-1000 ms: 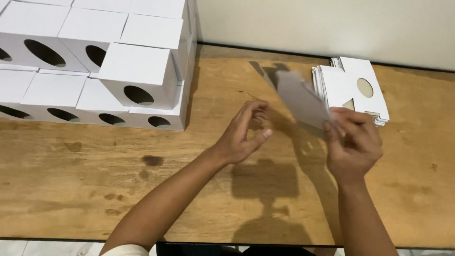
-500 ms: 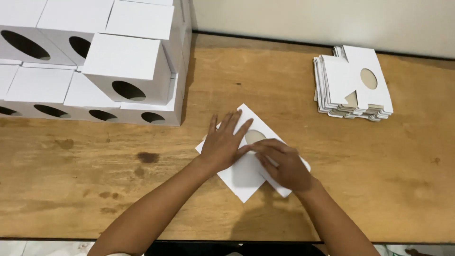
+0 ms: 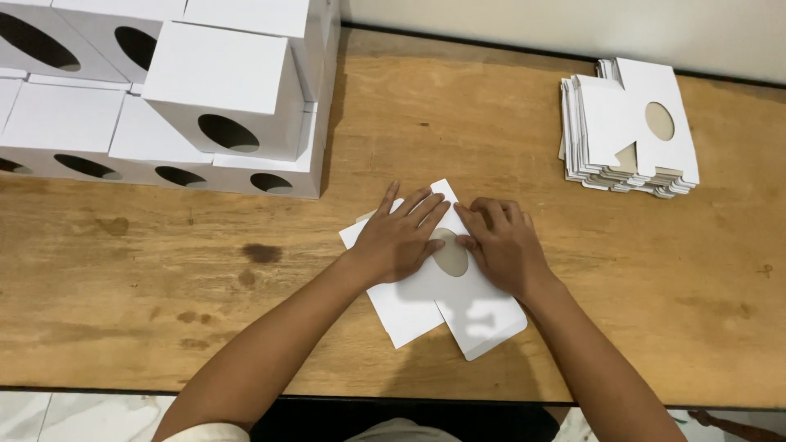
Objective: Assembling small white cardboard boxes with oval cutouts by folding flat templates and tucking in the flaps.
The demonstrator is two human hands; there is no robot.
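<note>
wooden table [image 3: 164,311], flat box blank [image 3: 483,323] lying diagonally, both hands pressing

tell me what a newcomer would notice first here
Both hands, left hand and right hand, press a flat white cardboard box blank with an oval cutout onto the middle of the wooden table. Assembled white cardboard boxes with oval holes are stacked far left; a pile of flat white blanks lies far right.

I see a worn wooden table [image 3: 164,311] with dark stains, a plain pale wall [image 3: 573,29] at the far edge, light tiled floor [image 3: 74,413] near left.
</note>
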